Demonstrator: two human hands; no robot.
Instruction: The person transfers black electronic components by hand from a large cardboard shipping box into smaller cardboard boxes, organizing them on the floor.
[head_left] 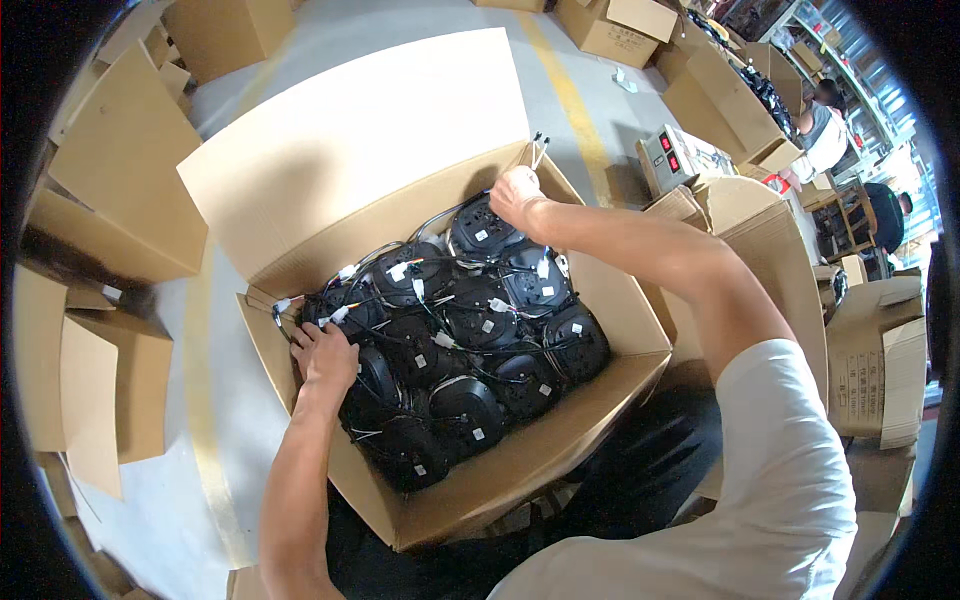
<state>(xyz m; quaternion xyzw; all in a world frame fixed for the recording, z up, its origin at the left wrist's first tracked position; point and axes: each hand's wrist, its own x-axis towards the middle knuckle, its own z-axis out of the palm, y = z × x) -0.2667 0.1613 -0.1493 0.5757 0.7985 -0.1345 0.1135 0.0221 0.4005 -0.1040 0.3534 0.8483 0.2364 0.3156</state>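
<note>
"So, how's it all laid out?"

"Big open cardboard box [618, 310]. Right arm [640, 245] bends at the elbow and reaches to its far right corner; left forearm [295, 490] rises steeply along the left side. Rounded black housings [466, 405] fill the box."

"And the hands?"

"Right hand [520, 198]: fingers curled tight around a cable [541, 152], tips poking up. Left hand [328, 358]: palm down, fingers bent beside a white connector [340, 314]; whether they grip, I can't tell."
</note>
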